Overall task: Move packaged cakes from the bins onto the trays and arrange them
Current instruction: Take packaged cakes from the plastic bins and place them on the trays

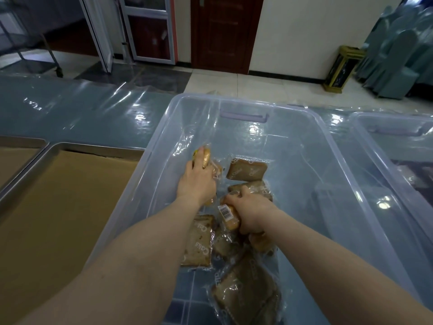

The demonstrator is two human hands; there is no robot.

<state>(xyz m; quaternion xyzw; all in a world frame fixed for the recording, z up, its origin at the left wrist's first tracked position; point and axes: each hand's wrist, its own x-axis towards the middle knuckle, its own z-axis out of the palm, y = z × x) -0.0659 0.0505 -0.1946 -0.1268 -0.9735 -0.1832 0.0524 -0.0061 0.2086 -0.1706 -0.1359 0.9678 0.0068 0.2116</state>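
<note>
Both my hands reach down into a clear plastic bin (332, 146). My left hand (196, 181) grips a packaged cake (205, 158) whose golden end sticks out above my fingers. My right hand (249, 213) is closed around another packaged cake (228, 216) with a barcode label facing up. Several more brown cakes in clear wrappers lie on the bin floor: one at the back (246, 170), one under my left forearm (198, 242), one at the front (246, 292). A metal tray (70, 146) lined with brown cardboard sits left of the bin.
A second tray (21, 141) shows at the far left edge. Another clear bin (398, 127) stands to the right. The table is covered with shiny plastic sheeting (82, 113). Beyond it are a tiled floor, a dark door and a small waste bin (342, 69).
</note>
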